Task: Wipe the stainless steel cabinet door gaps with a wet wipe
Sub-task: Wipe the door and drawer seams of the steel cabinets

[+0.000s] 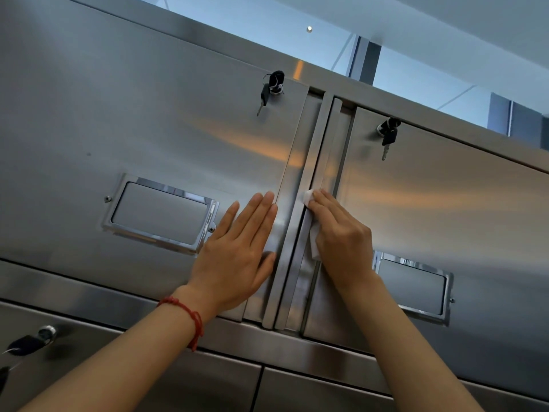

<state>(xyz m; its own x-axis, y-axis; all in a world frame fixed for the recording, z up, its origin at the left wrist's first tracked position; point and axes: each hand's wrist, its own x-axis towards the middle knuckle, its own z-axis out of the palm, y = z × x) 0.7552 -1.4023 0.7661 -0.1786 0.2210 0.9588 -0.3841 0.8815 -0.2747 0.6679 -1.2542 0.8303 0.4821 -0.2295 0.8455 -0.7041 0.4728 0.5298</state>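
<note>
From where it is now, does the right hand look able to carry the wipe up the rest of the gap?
Probably yes. The right hand presses the wet wipe at mid-height of the gap; nothing blocks the channel above, and the keys hang off to the side.

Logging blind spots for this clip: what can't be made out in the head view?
- Most of the wet wipe: hidden under the right hand.
- Gap below that hand: too dark to judge clean.
- Right label frame: left end covered by the wrist.
- Lower-left key: blurred, near the edge.
</note>
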